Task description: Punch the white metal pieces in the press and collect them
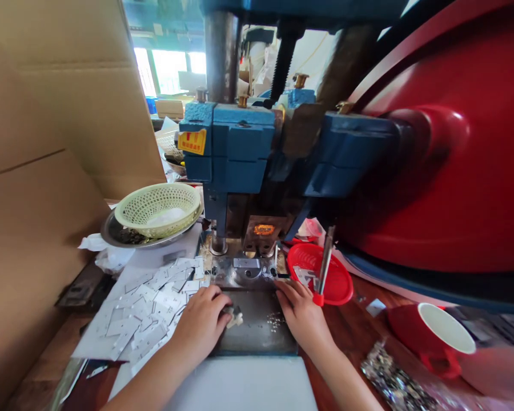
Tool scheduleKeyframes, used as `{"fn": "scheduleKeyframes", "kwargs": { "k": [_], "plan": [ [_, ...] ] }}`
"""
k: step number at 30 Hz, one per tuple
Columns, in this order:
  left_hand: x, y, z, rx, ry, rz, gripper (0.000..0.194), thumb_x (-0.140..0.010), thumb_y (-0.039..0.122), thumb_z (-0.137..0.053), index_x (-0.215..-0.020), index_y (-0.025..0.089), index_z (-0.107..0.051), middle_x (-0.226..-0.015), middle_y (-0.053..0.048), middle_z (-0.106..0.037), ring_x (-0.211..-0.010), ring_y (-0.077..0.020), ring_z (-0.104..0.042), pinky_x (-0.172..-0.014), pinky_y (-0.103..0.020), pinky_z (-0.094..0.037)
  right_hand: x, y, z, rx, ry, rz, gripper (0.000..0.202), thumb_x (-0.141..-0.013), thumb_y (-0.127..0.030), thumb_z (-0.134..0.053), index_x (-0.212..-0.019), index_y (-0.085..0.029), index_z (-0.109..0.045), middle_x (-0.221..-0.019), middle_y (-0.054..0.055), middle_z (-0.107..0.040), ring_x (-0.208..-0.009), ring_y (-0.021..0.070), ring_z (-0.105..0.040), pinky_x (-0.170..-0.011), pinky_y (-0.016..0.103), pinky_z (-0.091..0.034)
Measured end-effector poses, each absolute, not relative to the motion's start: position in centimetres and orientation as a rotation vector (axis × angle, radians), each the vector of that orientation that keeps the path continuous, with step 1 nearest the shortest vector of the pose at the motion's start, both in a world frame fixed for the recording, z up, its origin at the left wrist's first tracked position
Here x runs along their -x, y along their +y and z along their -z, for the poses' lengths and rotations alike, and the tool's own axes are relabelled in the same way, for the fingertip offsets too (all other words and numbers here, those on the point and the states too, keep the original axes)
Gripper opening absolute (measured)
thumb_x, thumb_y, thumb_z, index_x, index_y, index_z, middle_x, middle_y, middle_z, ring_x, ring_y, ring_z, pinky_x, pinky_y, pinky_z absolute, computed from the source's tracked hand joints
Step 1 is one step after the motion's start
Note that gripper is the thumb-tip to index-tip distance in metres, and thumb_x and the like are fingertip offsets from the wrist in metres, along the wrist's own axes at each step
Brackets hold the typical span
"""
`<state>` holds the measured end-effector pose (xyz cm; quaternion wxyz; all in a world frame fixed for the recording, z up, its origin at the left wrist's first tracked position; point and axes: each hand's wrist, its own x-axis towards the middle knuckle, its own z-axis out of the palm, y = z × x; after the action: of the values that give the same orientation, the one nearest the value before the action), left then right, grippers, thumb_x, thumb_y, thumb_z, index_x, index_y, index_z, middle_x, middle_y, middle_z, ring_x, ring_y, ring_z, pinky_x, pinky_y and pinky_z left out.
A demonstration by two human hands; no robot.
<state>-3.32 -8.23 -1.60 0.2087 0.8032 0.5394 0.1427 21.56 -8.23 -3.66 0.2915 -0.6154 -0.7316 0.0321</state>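
My left hand [203, 317] rests at the left edge of the dark metal plate [257, 337] in front of the press. Its fingers are curled, thumb and forefinger around a small pale, crumpled piece [235, 317] with a dark part; its kind is unclear. At the plate's right side lies my right hand [303, 313], fingers stretched forward and holding nothing I can see. Those fingertips reach the steel die [223, 275] under the press head. A flat metal piece [247, 263] lies on the die. Tiny light bits [276, 322] are scattered beside my right hand.
The blue press [244, 142] stands ahead, its large red flywheel [445, 148] at right. Flat metal pieces [154, 308] lie piled at left, below a pale green basket [158, 208]. Right are a red basket [340, 279], red mug [428, 337] and bag of small parts [394, 377].
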Motion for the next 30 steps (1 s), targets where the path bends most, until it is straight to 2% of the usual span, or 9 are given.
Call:
{"fn": "scheduleKeyframes", "kwargs": {
  "k": [3,8,10,12,16,20,25,30],
  "plan": [
    [3.3,-8.3,1.7,-2.223,1.498,-0.430,0.008,-0.082,0.023,-0.057,-0.089,0.024,-0.061,-0.099,-0.003,-0.057,-0.095,-0.0220,-0.053,-0.083,-0.036,-0.041,-20.8,-7.8,3.4,1.610,-2.097,0.080,0.028,-0.091,-0.028,-0.044,-0.108,-0.024,-0.066,-0.092,0.007,-0.065,-0.088,0.0221,-0.060,-0.078,0.036,-0.051],
    [3.3,-8.5,1.7,-2.201,1.494,-0.492,0.006,-0.077,0.020,-0.062,-0.081,0.022,-0.059,-0.091,-0.002,-0.060,-0.089,-0.0213,-0.055,-0.079,-0.036,-0.043,-20.7,-7.5,3.6,1.562,-2.086,0.103,0.026,-0.092,-0.028,-0.042,-0.093,-0.021,-0.067,-0.090,0.007,-0.065,-0.085,0.0207,-0.059,-0.076,0.035,-0.050],
    [3.3,-8.5,1.8,-2.202,1.476,-0.490,0.004,-0.078,0.019,-0.061,-0.079,0.023,-0.059,-0.085,-0.001,-0.062,-0.083,-0.0205,-0.056,-0.075,-0.035,-0.044,-20.8,-7.4,3.9,1.543,-2.054,0.093,0.026,-0.092,-0.029,-0.041,-0.094,-0.019,-0.066,-0.090,0.008,-0.065,-0.085,0.0207,-0.060,-0.076,0.035,-0.049],
    [3.4,-8.6,2.0,-2.213,1.450,-0.508,0.008,-0.081,0.019,-0.057,-0.085,0.024,-0.061,-0.083,-0.001,-0.064,-0.081,-0.0204,-0.058,-0.073,-0.035,-0.046,-20.9,-7.3,4.0,1.526,-2.041,0.089,0.027,-0.093,-0.029,-0.040,-0.095,-0.019,-0.065,-0.089,0.008,-0.064,-0.085,0.0203,-0.060,-0.075,0.035,-0.049],
    [3.7,-8.7,2.1,-2.236,1.369,-0.663,0.025,-0.088,0.021,-0.046,-0.108,0.028,-0.061,-0.096,-0.003,-0.064,-0.090,-0.0208,-0.059,-0.081,-0.036,-0.047,-20.9,-7.3,4.2,1.513,-2.035,0.051,0.027,-0.093,-0.028,-0.041,-0.087,-0.020,-0.066,-0.087,0.007,-0.064,-0.083,0.0194,-0.059,-0.076,0.034,-0.048],
    [3.9,-8.9,1.7,-2.095,1.340,-0.758,0.022,-0.090,0.025,-0.043,-0.097,0.025,-0.064,-0.094,-0.004,-0.064,-0.090,-0.0200,-0.060,-0.082,-0.035,-0.048,-20.9,-7.2,4.0,1.497,-1.905,-0.047,0.024,-0.092,-0.026,-0.042,-0.085,-0.020,-0.063,-0.086,0.007,-0.064,-0.083,0.0202,-0.059,-0.077,0.036,-0.048],
    [3.8,-8.2,1.0,-1.756,1.384,-0.885,0.024,-0.085,0.026,-0.048,-0.102,0.024,-0.064,-0.098,-0.004,-0.065,-0.089,-0.0194,-0.061,-0.081,-0.033,-0.049,-19.5,-5.2,1.9,1.496,-1.764,-0.126,0.019,-0.090,-0.029,-0.044,-0.083,-0.022,-0.061,-0.081,0.005,-0.063,-0.080,0.0201,-0.058,-0.074,0.035,-0.046],
    [4.1,-6.3,-1.1,-1.474,1.375,-0.849,0.018,-0.076,0.030,-0.058,-0.088,0.019,-0.067,-0.084,-0.002,-0.069,-0.077,-0.0186,-0.063,-0.072,-0.030,-0.049,-16.2,-2.3,0.2,1.533,-1.866,-0.025,0.018,-0.087,-0.025,-0.049,-0.079,-0.021,-0.065,-0.084,0.006,-0.063,-0.082,0.0215,-0.056,-0.075,0.035,-0.043]
  ]
}}
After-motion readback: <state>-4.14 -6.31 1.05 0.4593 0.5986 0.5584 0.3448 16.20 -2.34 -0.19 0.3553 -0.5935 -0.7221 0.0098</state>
